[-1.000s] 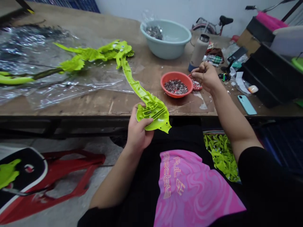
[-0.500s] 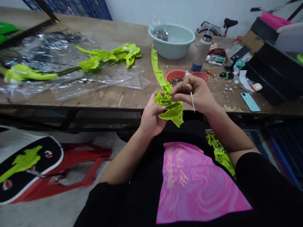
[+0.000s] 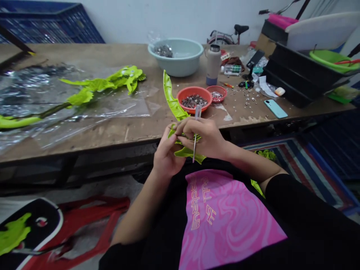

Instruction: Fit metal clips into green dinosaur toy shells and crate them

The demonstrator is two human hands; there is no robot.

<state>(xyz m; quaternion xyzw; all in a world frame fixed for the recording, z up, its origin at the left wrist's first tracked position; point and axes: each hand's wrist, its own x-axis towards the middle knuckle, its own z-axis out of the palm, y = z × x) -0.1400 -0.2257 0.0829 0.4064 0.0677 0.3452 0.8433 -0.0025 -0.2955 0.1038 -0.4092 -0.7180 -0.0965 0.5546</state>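
Wooden workbench [image 3: 112, 129], lime plastic part [image 3: 171, 103], middle hidden behind left hand [image 3: 168, 157], right hand [image 3: 201, 137]

A long, bright green plastic piece [image 3: 173, 101] with a curvy shape sits in the left hand [image 3: 167, 157], and its thin end points up and away over the front edge of the desk [image 3: 118, 137]. The fingers of both hands hide most of its wide end. The right hand [image 3: 201, 137] holds a thin metal pick [image 3: 194, 148] with a clear handle on top, and its tip points down in front of the green piece
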